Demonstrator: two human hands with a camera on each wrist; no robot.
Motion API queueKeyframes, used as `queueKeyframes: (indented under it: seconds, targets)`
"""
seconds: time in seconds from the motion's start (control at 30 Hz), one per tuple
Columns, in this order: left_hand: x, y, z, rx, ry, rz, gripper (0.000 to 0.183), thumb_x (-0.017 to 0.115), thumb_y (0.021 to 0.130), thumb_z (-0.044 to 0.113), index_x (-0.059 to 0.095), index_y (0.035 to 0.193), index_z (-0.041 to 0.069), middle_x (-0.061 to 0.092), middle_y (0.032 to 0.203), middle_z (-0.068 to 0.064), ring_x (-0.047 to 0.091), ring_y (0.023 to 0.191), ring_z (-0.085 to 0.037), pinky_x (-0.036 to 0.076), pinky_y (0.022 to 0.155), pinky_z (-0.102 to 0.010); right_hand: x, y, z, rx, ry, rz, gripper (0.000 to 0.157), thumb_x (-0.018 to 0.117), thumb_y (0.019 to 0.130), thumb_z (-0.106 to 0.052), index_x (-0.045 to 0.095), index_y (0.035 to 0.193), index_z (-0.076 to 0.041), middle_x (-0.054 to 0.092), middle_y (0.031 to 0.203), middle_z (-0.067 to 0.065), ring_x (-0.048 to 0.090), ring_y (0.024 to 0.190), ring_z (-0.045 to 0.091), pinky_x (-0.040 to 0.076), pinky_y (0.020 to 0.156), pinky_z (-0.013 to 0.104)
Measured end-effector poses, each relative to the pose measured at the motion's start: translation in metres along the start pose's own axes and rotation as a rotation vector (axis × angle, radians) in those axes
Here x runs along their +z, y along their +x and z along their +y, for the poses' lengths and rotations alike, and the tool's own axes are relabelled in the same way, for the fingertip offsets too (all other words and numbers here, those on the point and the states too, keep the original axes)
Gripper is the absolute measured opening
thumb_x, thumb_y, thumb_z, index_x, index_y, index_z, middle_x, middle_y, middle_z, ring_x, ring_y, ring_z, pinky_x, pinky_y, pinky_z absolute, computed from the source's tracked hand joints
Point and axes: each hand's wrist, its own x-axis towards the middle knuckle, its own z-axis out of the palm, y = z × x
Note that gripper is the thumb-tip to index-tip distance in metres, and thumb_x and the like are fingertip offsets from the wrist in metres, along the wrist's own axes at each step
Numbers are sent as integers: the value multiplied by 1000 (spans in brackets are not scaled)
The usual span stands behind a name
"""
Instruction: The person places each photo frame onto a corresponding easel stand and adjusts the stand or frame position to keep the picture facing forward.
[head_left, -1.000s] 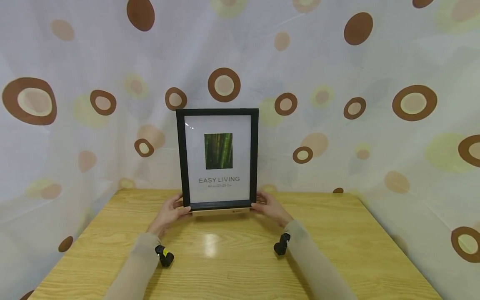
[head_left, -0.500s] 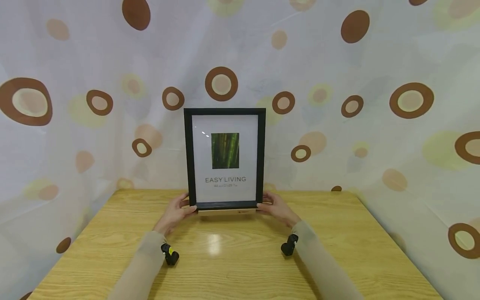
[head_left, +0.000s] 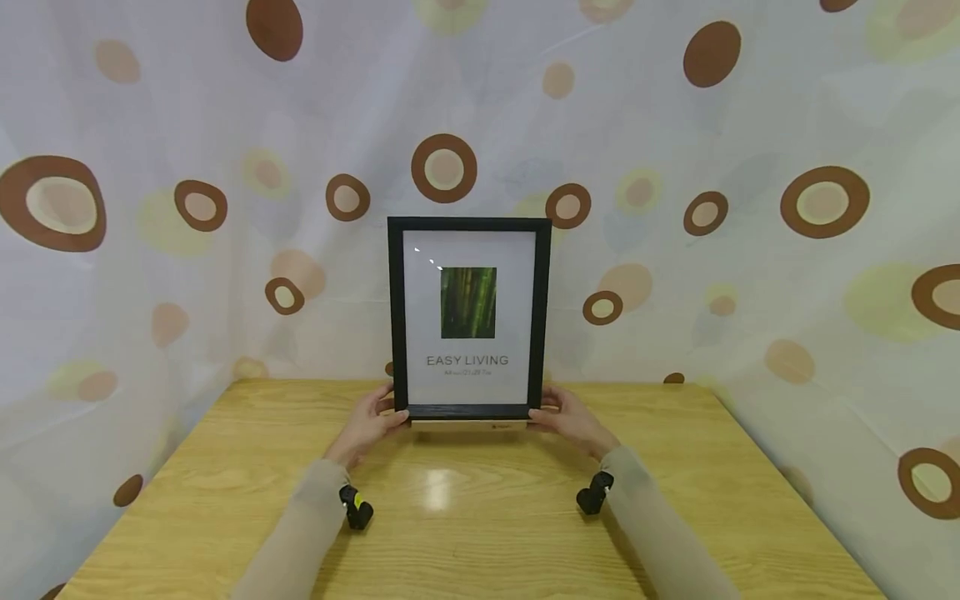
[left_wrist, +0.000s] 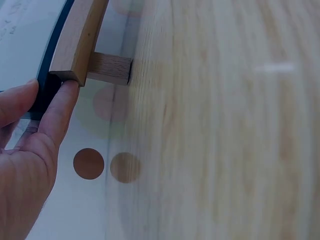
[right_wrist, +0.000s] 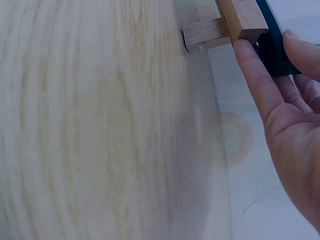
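Note:
A black-edged picture frame (head_left: 468,379) with a bamboo print and the words "EASY LIVING" stands upright, leaning back on a wooden stand. The stand's front ledge (head_left: 468,426) shows just below the frame's bottom edge. My left hand (head_left: 367,423) grips the lower left corner, thumb on the front. At the lower right corner my right hand (head_left: 573,421) holds it the same way. Both wrist views show an index finger against the end of the ledge (left_wrist: 72,42) and a short wooden leg (right_wrist: 207,35) reaching down to the tabletop. The stand's back is hidden.
The pale wood table (head_left: 450,533) spreads out around the frame and reflects light near its middle. A white curtain (head_left: 637,125) with brown and beige spots hangs behind and along both sides. Small black devices (head_left: 358,508) are strapped at both wrists.
The picture frame, its stand and both hands have moved together steadily to the right across the table. The grip of the two hands looks the same.

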Motion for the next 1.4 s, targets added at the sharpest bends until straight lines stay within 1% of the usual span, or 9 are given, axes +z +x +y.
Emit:
queueKeyframes:
  seconds: [0.3, 0.5, 0.57, 0.73, 0.93, 1.0, 1.13, 1.23, 1.4]
  targets:
    - [13, 9, -1, -4, 0, 6, 66, 54, 84, -12, 28, 141, 7, 42, 128, -23, 48, 110, -33, 47, 84, -41, -10, -6, -4, -27, -8, -10, 41, 56, 88, 0, 36, 123, 8, 40, 118, 27, 56, 98, 31, 44, 86, 49]
    - [19, 10, -2, -3, -44, -6, 65, 53, 84, -14, 31, 140, 11, 44, 125, -21, 48, 109, -31, 48, 84, -39, -16, -8, 0, -15, -34, 4, 43, 56, 88, -1, 35, 125, 5, 40, 119, 27, 55, 101, 32, 45, 86, 47]
    - [20, 11, -1, -8, -43, -6, 65, 53, 84, -13, 31, 140, 13, 44, 126, -19, 48, 110, -30, 48, 84, -39, -18, -8, 1, -15, -34, 10, 43, 56, 88, -1, 35, 124, 5, 41, 118, 27, 56, 100, 33, 45, 85, 47]
    - [22, 14, 1, -2, -28, -20, 64, 51, 86, -12, 28, 141, 12, 43, 127, -20, 48, 110, -31, 47, 85, -40, -20, -7, 1, -27, -37, 16, 43, 57, 88, -3, 36, 125, 5, 42, 118, 26, 56, 99, 32, 45, 86, 48]
    - [22, 17, 0, -18, -9, -36, 65, 52, 86, -10, 27, 142, 13, 42, 128, -19, 48, 110, -31, 47, 86, -39, -23, -7, 3, -18, -26, 27, 44, 58, 87, -3, 36, 125, 4, 42, 120, 26, 54, 102, 30, 46, 85, 46]
    - [23, 15, 4, -21, -6, -40, 66, 52, 87, -9, 25, 143, 13, 41, 128, -20, 48, 110, -31, 46, 87, -40, -24, -6, 3, -19, -19, 32, 44, 59, 87, -4, 38, 125, 3, 43, 119, 25, 55, 102, 31, 47, 84, 45]
    - [25, 18, 5, -13, 10, -23, 65, 54, 86, -8, 28, 142, 13, 43, 127, -19, 49, 110, -30, 47, 85, -39, -28, -5, 3, -16, -24, 43, 46, 61, 86, -8, 38, 125, 1, 44, 120, 24, 55, 102, 31, 48, 84, 43]
    - [27, 23, 1, 1, 4, -22, 65, 54, 85, -10, 30, 141, 12, 42, 128, -18, 47, 112, -32, 48, 84, -38, -30, -6, 4, -11, -12, 66, 48, 62, 85, -7, 37, 125, 1, 43, 121, 25, 55, 103, 31, 47, 84, 44]
    - [28, 22, -2, 7, -36, -28, 64, 53, 85, -12, 29, 141, 9, 39, 129, -20, 44, 114, -34, 47, 86, -40, -30, -6, 8, -16, -4, 84, 50, 63, 85, -7, 37, 127, 2, 45, 121, 26, 56, 101, 30, 47, 84, 43]
